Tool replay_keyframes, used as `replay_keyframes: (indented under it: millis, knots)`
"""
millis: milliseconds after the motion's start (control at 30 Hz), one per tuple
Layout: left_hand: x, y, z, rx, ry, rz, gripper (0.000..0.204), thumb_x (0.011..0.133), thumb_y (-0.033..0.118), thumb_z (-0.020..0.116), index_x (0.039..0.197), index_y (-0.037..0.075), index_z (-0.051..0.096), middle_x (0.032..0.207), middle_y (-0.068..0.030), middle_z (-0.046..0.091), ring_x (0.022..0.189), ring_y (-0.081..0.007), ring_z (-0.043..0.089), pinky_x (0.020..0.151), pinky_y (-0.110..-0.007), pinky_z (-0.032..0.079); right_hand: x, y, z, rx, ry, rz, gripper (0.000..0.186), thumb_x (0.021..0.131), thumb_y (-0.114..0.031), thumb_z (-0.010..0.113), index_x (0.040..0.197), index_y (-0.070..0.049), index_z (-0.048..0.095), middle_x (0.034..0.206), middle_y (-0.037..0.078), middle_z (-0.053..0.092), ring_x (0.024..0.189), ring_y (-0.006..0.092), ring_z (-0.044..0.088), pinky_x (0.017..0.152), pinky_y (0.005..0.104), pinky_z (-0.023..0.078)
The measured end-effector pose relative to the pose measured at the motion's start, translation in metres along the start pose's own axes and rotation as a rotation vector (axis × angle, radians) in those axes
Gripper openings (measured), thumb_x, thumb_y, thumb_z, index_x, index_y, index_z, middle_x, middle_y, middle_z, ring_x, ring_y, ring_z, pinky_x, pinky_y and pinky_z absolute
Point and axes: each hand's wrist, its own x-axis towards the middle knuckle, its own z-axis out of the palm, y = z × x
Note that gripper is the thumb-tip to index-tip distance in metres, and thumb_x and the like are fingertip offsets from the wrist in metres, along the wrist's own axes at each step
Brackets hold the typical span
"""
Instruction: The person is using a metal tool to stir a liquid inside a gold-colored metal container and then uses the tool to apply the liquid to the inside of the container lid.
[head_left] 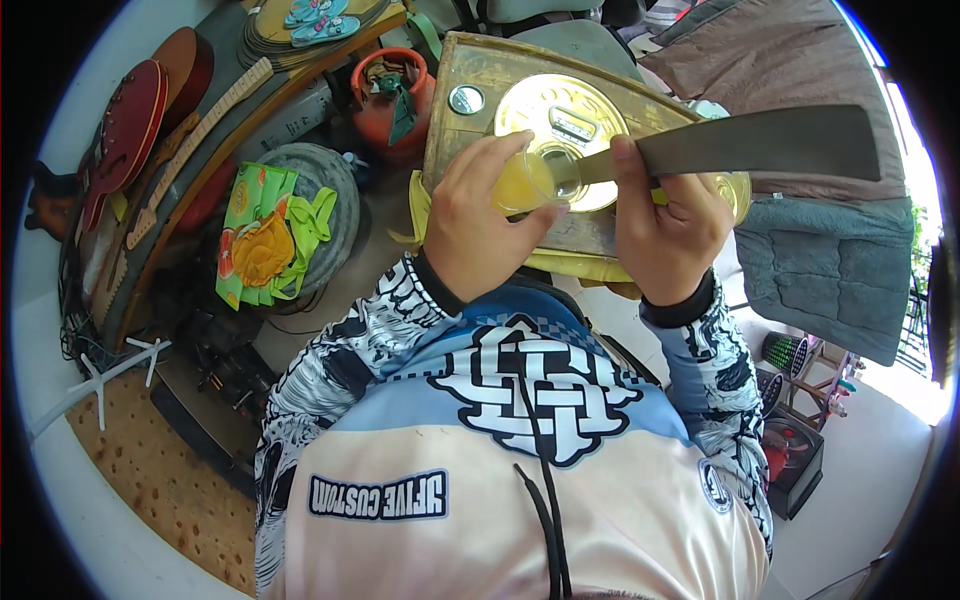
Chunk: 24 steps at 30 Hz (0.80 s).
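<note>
A wide, dark metal blade (770, 145) with a squared far end reaches out to the right. My right hand (672, 215) is closed on it near its narrower left end, thumb along the near face. My left hand (485, 215) is closed around a yellow, see-through piece with a clear round rim (516, 184), cup-like in shape. The blade's narrow end meets or overlaps the clear part; whether they are joined I cannot tell. Beneath both hands, a large gold round lid (525, 98) lies on a worn wooden table (460, 140).
A small round tin (466, 99) sits at the table's far left. Yellow cloth (570, 265) hangs at the near edge. Left stand a red pot (393, 105), a round grey stool (340, 240) with a green bag (262, 240), and guitars (125, 145). Grey padded fabric (830, 260) lies right.
</note>
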Motion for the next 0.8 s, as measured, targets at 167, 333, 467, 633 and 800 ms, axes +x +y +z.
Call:
replay_keyframes:
  millis: [167,333,467,633,800]
  knots:
    - [-0.009,-0.012,-0.011,-0.336,-0.061,-0.147,0.062,0.08,0.004,0.087,0.133,-0.002,0.057,0.129,-0.0148,0.066,0.118,-0.0231,0.067,0.101,-0.037,0.054,-0.007,0.02,-0.003,0.019,0.041,0.01,0.012,0.092,-0.007,0.078,0.088,0.002,0.072,0.075,0.011,0.067,0.057,0.0171,0.061,0.054,0.0285,0.046]
    - [-0.003,-0.029,-0.045,-0.762,-0.104,-0.277,0.067,0.082,0.002,0.086,0.139,-0.004,0.051,0.13,-0.0156,0.065,0.122,-0.0215,0.064,0.106,-0.036,0.052,-0.007,0.028,-0.013,-0.031,0.055,0.206,0.021,0.094,-0.018,0.079,0.09,0.002,0.073,0.072,0.009,0.067,0.059,0.0138,0.06,0.056,0.0279,0.045]
    - [0.014,-0.047,-0.087,-0.856,-0.134,-0.283,0.063,0.085,-0.004,0.08,0.14,-0.003,0.05,0.134,-0.0139,0.062,0.123,-0.0219,0.062,0.107,-0.035,0.051,-0.002,0.017,-0.01,-0.083,0.031,0.204,0.019,0.092,-0.02,0.079,0.091,-0.002,0.075,0.072,0.01,0.067,0.059,0.017,0.061,0.057,0.0301,0.046]
    - [0.031,-0.069,-0.135,-0.894,-0.247,-0.294,0.062,0.087,-0.004,0.077,0.143,-0.003,0.049,0.137,-0.0168,0.06,0.129,-0.0235,0.058,0.11,-0.038,0.049,-0.006,0.008,-0.005,-0.048,-0.006,0.186,0.016,0.093,-0.021,0.077,0.097,-0.006,0.076,0.076,0.011,0.07,0.061,0.0255,0.063,0.058,0.034,0.048]
    - [0.041,-0.077,-0.165,-0.941,-0.283,-0.254,0.062,0.091,-0.004,0.072,0.147,-0.003,0.044,0.142,-0.0209,0.056,0.133,-0.0269,0.055,0.112,-0.041,0.047,-0.02,0.007,-0.021,0.019,-0.197,0.27,0.015,0.094,-0.011,0.075,0.106,-0.004,0.078,0.093,0.006,0.078,0.085,0.012,0.071,0.078,0.0279,0.054]
